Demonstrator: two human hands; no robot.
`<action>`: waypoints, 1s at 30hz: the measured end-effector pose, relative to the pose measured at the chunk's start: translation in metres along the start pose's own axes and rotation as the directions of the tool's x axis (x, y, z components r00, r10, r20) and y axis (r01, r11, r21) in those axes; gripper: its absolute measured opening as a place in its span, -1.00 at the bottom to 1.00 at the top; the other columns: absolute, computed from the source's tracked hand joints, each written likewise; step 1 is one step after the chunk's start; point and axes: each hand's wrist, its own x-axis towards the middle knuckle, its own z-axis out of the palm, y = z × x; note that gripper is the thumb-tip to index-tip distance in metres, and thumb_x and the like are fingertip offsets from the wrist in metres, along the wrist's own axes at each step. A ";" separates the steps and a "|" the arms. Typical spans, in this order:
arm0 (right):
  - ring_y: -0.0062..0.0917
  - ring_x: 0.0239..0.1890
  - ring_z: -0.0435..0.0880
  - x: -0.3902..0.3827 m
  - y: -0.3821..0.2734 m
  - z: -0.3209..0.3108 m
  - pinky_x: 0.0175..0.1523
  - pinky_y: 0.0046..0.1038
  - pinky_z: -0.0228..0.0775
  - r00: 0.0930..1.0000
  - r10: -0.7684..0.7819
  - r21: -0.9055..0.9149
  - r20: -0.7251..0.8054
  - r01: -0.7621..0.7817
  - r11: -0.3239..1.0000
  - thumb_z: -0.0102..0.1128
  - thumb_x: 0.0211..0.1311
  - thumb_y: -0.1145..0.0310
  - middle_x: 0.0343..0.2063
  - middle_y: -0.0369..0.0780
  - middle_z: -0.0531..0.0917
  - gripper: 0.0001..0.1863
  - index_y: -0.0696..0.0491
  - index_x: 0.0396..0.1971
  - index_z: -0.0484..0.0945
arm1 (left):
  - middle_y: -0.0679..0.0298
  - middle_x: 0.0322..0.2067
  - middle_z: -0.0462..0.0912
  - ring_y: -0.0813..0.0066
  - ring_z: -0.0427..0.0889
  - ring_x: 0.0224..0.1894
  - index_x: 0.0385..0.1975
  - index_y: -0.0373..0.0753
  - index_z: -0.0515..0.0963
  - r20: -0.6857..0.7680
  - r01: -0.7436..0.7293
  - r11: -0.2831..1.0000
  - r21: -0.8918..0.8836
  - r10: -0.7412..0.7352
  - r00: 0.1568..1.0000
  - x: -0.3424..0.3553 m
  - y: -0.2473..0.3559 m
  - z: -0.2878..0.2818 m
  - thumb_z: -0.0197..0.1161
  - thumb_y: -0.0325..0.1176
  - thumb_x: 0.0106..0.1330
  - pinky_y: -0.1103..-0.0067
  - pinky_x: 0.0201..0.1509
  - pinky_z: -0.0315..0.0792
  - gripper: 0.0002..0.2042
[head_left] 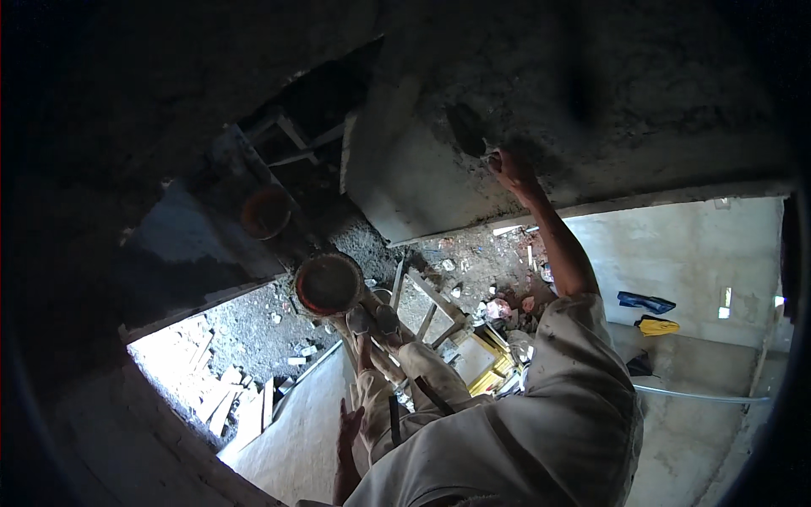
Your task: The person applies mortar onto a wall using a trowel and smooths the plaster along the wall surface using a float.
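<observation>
My right hand (511, 173) is raised on an outstretched arm, closed round the handle of a trowel (465, 128). The trowel's dark blade lies at the grey plastered wall (405, 177); whether it presses flat is too dark to tell. Down beside my left thigh hangs my left hand (350, 424), with fingers apart and nothing visible in it. In front of my shoes (386, 318) sits a round pan (311, 310) with greyish material inside. Farther off to the left, in shadow, is a second round reddish pan (266, 213).
I stand on narrow timber supports (384, 365) above a floor strewn with rubble (498, 308). Wooden frame pieces (435, 300) and yellow slats (492, 380) lie below. Loose boards (221, 406) lie at left. Blue cloth (646, 302) and yellow cloth (657, 325) are at right, above a pale pipe (701, 395).
</observation>
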 end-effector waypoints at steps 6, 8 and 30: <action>-0.47 -0.21 0.63 -0.030 -0.114 -0.110 -0.09 -0.43 0.44 0.996 0.083 0.091 0.029 -0.085 0.992 0.14 0.22 0.31 -0.29 -0.15 0.64 -0.60 0.20 0.00 0.45 | -0.18 0.06 0.46 0.12 0.48 0.11 0.41 -0.17 -0.22 -0.100 -0.140 0.982 -0.124 0.128 0.987 -0.002 0.065 -0.015 0.31 0.04 0.17 0.35 0.08 0.39 -0.03; -0.46 -0.20 0.63 -0.046 -0.096 -0.138 -0.08 -0.42 0.44 0.990 0.132 0.198 -0.041 -0.121 0.973 0.14 0.22 0.30 -0.28 -0.13 0.64 -0.61 0.19 -0.01 0.45 | -0.26 0.12 0.38 0.05 0.44 0.16 0.41 -0.17 -0.18 -0.069 -0.174 0.973 -0.150 0.165 0.984 0.002 0.098 -0.012 0.30 0.04 0.18 0.33 0.14 0.36 -0.05; -0.40 -0.41 0.67 -0.135 -0.355 -0.208 -0.29 -0.40 0.50 0.771 -0.532 0.453 0.349 0.358 0.816 0.19 0.24 0.19 -0.45 -0.16 0.65 -0.69 0.07 -0.13 0.50 | 0.34 -0.52 0.55 0.58 0.39 -0.51 0.39 -0.30 -0.30 -0.282 -0.152 0.962 -0.228 0.084 0.956 -0.080 0.111 -0.049 0.26 -0.12 0.25 0.62 -0.28 0.33 -0.06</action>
